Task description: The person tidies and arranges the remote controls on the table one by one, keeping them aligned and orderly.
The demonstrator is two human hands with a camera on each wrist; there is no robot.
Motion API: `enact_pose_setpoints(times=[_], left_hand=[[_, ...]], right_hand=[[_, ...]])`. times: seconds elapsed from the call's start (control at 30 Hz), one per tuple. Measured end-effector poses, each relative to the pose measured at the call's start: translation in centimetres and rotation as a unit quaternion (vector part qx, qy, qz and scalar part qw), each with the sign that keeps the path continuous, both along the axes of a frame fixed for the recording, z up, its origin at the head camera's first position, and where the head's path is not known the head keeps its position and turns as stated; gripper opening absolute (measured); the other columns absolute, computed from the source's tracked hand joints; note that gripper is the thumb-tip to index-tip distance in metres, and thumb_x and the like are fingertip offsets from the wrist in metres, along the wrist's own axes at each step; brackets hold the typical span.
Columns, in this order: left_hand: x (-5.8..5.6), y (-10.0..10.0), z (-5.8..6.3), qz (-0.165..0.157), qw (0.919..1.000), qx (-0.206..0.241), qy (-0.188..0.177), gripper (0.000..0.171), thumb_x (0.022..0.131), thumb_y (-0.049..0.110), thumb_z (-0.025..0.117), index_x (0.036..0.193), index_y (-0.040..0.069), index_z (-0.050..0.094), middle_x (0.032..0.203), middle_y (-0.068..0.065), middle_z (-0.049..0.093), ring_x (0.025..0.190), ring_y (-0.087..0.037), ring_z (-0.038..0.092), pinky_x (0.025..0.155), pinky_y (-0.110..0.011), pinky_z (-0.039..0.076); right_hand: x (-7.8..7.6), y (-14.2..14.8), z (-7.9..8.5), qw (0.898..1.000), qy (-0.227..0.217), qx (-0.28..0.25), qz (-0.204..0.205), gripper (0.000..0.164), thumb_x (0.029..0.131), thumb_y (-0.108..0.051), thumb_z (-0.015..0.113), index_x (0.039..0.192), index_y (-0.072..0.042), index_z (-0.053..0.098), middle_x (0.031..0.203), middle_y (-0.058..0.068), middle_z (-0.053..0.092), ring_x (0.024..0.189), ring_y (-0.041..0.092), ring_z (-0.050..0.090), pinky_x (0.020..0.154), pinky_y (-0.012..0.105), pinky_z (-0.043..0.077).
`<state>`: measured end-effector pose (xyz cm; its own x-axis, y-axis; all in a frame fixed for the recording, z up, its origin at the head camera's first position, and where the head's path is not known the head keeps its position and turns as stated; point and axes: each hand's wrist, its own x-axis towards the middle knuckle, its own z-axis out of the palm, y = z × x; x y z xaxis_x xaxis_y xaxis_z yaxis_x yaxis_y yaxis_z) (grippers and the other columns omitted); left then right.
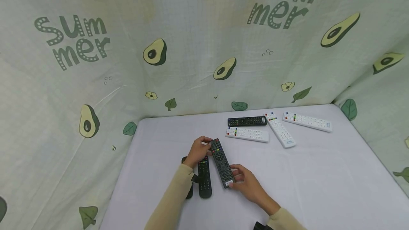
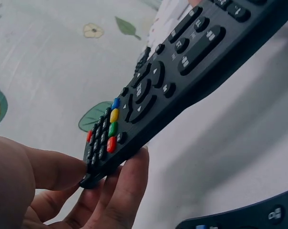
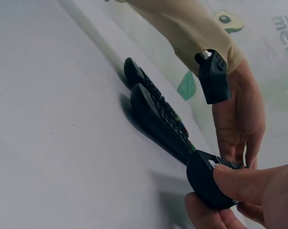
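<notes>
A black remote control [image 1: 221, 162] with coloured buttons is held above the table, tilted, between both hands. My left hand [image 1: 198, 151] pinches its far end, thumb on the button side and fingers beneath, as the left wrist view shows [image 2: 120, 191]. At the near end, by a white label, my right hand [image 1: 247, 184] grips it with the thumb on top [image 3: 249, 183]. Just left of it a second black remote [image 1: 205, 178] lies on the table. Another black remote [image 1: 189, 191] is beside that one, partly hidden under my left forearm.
Toward the back of the white table [image 1: 306, 173] lie a black remote [image 1: 246, 121] and three white remotes, one below it [image 1: 247, 134], one slanted [image 1: 280, 130] and one at the right [image 1: 307, 121]. A printed cloth [image 1: 191, 45] hangs behind.
</notes>
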<state>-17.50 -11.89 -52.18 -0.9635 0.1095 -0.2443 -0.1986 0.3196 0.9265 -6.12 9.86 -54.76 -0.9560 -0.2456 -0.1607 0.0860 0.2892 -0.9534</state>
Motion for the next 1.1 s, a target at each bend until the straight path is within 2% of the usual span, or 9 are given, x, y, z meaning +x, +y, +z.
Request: enact_pose_setpoints(times=[0.2,0.33,0.5,0.77,0.97,1.1], left_hand=[[0.8,0.5,-0.4,-0.029,0.9976,-0.061,0.018,0.026,0.105,0.002,0.058,0.129,-0.004,0.065,0.119,-0.017,0.063,0.087,-0.017,0.07,0.073,-0.032,0.063],[1.2,0.9,-0.5,-0.049,0.9913,-0.116,0.038,0.025,0.104,0.001,0.06,0.128,-0.002,0.067,0.12,-0.015,0.061,0.082,-0.015,0.066,0.066,-0.028,0.056],[1.8,1.3,-0.4,-0.071,0.9851,-0.151,0.039,0.026,0.103,0.003,0.061,0.127,-0.002,0.069,0.119,-0.015,0.06,0.083,-0.016,0.062,0.066,-0.027,0.052],[2.2,1.7,-0.6,-0.096,0.9797,-0.172,0.04,0.03,0.101,0.01,0.062,0.125,-0.006,0.069,0.114,-0.015,0.058,0.09,-0.02,0.056,0.076,-0.035,0.052],[2.4,2.2,-0.8,-0.091,0.9776,-0.185,0.044,0.035,0.101,0.013,0.06,0.126,-0.01,0.068,0.12,-0.02,0.059,0.102,-0.026,0.058,0.097,-0.05,0.055],[2.5,2.5,-0.6,-0.092,0.9726,-0.207,0.051,0.037,0.101,0.012,0.056,0.127,-0.012,0.068,0.122,-0.023,0.059,0.111,-0.033,0.062,0.105,-0.056,0.053]], right_hand=[[1.1,0.0,-0.5,1.0,0.004,-0.01,0.016,0.076,0.081,-0.003,0.086,0.147,0.006,0.05,0.11,0.013,0.066,0.093,0.021,0.068,0.074,0.025,0.06],[1.6,-0.1,-0.9,1.0,0.016,-0.002,0.025,0.083,0.08,-0.003,0.088,0.151,0.006,0.046,0.11,0.013,0.065,0.091,0.018,0.067,0.073,0.025,0.06],[2.1,-0.3,-1.0,0.999,0.014,0.008,0.042,0.09,0.079,-0.005,0.089,0.154,0.009,0.041,0.113,0.014,0.064,0.091,0.016,0.066,0.072,0.025,0.061],[2.4,-0.3,-1.0,0.997,0.019,0.037,0.063,0.093,0.079,-0.006,0.089,0.153,0.014,0.038,0.113,0.014,0.062,0.091,0.017,0.064,0.074,0.024,0.061],[2.5,-0.4,-0.7,0.994,0.047,0.063,0.078,0.092,0.079,-0.009,0.089,0.151,0.018,0.039,0.106,0.01,0.06,0.087,0.012,0.059,0.071,0.023,0.059],[2.4,-0.5,-0.6,0.993,0.063,0.063,0.083,0.092,0.079,-0.008,0.089,0.15,0.02,0.039,0.101,0.008,0.058,0.081,0.009,0.054,0.066,0.023,0.055]])
